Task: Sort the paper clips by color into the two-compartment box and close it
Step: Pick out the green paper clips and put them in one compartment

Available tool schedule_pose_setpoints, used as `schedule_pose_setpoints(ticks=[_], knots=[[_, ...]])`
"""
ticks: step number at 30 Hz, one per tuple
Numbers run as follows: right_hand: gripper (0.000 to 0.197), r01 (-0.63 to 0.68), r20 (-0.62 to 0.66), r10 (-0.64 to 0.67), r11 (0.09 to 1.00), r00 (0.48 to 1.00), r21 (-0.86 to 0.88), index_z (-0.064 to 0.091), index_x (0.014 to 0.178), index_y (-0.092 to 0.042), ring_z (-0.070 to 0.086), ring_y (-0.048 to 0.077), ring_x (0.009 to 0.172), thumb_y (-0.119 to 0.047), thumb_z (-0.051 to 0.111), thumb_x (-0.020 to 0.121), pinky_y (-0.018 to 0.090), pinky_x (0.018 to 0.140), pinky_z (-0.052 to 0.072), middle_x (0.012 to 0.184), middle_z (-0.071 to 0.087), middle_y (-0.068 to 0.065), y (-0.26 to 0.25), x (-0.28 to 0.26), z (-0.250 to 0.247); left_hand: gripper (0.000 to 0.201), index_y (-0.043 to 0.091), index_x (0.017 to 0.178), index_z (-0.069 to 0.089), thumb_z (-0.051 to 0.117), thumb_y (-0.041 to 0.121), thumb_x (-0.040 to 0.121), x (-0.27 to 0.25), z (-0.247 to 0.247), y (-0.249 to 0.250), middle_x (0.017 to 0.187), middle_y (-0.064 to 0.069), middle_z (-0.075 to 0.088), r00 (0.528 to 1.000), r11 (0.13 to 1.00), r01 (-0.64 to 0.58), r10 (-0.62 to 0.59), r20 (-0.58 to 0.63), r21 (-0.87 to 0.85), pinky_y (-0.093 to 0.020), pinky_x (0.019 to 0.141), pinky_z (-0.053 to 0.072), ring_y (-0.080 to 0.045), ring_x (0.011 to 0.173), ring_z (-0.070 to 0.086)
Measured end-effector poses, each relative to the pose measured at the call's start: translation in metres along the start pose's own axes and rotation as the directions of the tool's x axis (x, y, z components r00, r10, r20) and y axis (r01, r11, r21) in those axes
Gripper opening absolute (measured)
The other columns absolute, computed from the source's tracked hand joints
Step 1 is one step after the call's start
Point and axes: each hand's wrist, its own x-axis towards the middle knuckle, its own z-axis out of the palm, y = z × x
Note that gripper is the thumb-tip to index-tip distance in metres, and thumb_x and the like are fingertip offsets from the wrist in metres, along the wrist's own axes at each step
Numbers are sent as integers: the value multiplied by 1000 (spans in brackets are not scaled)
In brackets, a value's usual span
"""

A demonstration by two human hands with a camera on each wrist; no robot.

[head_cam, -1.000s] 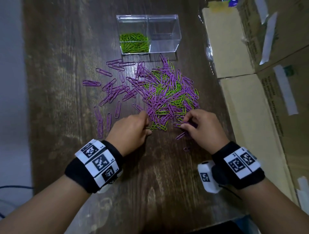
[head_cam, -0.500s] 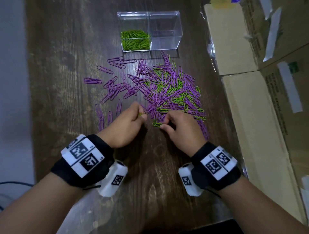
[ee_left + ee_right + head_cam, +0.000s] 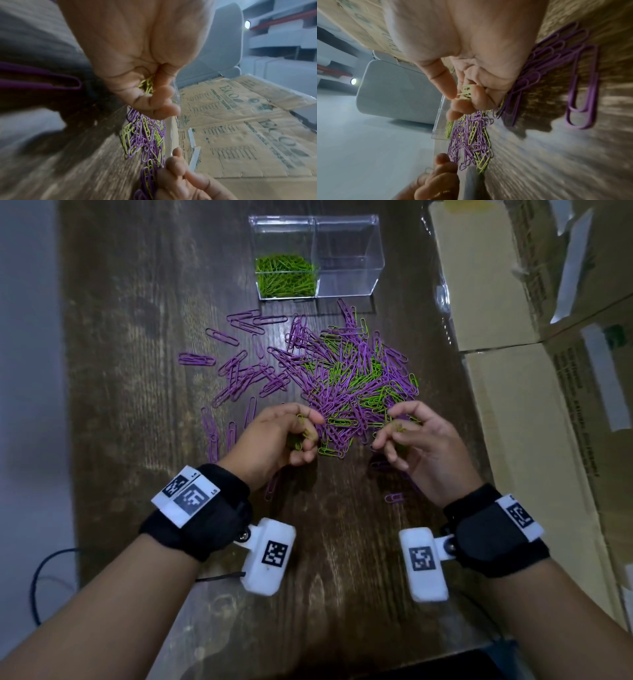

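A mixed pile of purple and green paper clips (image 3: 352,381) lies on the dark wooden table (image 3: 137,337). The clear two-compartment box (image 3: 346,278) stands open at the far middle; its left compartment holds green clips (image 3: 286,277), and I see nothing in the right one. My left hand (image 3: 294,433) hovers at the pile's near left edge, fingers curled round a small bunch of green clips (image 3: 147,85). My right hand (image 3: 400,429) is at the pile's near right edge, thumb and fingers pinching several green clips (image 3: 465,92).
Loose purple clips (image 3: 239,378) are spread left of the pile, and a few more (image 3: 394,497) lie near my right wrist. Taped cardboard boxes (image 3: 534,392) line the table's right side. A dark cable (image 3: 37,577) hangs at the lower left.
Both hands have lifted off the pile's near edge and turned palms inward, each now showing green clips held in its fingers. The right hand has moved right, away from the left.
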Motion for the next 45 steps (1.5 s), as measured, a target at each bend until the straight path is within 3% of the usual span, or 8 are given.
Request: schedule_pose_setpoints(ticks=[5,10,15,22,29,31,37,45], knots=[[11,-28,-55,12,953,998,-301,58,79,-10,38,9,48,-6,52,71,20,45,24,56,54,-9,7,-3,7,27,6,69,46,24,5,85,-2,2,-2,55,-5,43,996,986,92,-88,34,-142,-19,40,25,-15,44,44],[13,189,120,-287,229,950,-955,70,83,-23,65,15,70,-28,60,77,34,67,53,72,69,-9,23,0,12,26,14,60,45,51,21,85,-2,5,-9,47,5,36,995,966,1,25,-96,257,-17,42,23,-8,37,31],[14,237,195,-382,67,903,-969,72,90,-26,67,23,76,-28,70,76,35,63,54,78,72,-5,23,4,18,29,25,85,55,68,49,75,-11,5,-18,65,9,52,926,299,-113,377,-8,947,-31,62,43,-19,70,58],[5,275,255,-336,11,907,-961,67,83,-24,65,24,78,-26,70,79,33,60,49,80,69,-4,21,3,21,33,26,90,58,75,45,70,-4,14,-22,75,6,56,909,359,-59,405,-99,931,-30,66,40,-26,88,62],[17,288,342,-165,-284,925,-915,50,87,-19,57,26,82,-16,64,79,35,52,40,89,51,2,26,-3,26,19,25,72,60,74,38,71,-3,16,-23,58,12,49,935,448,-23,327,-139,894,-26,63,40,-21,77,61],[11,319,341,-143,-156,929,-935,48,89,-18,51,25,86,-14,56,82,38,62,42,93,48,2,22,-6,21,18,23,73,61,71,38,74,-4,16,-21,66,7,58,939,423,-23,320,-126,906,-29,66,44,-23,81,63],[10,249,159,-192,785,968,-567,42,83,-12,47,11,69,-3,44,85,22,65,41,77,53,6,7,-5,13,11,16,86,40,49,20,93,-16,0,-16,77,2,50,961,412,-180,268,70,893,-34,69,36,-28,81,54],[30,52,36,-47,990,998,-130,52,110,-11,44,9,54,10,37,94,16,45,27,71,53,3,0,10,24,27,28,83,37,44,4,95,-11,-33,-3,68,1,42,988,843,-86,141,-63,531,-24,47,30,-10,52,35]])
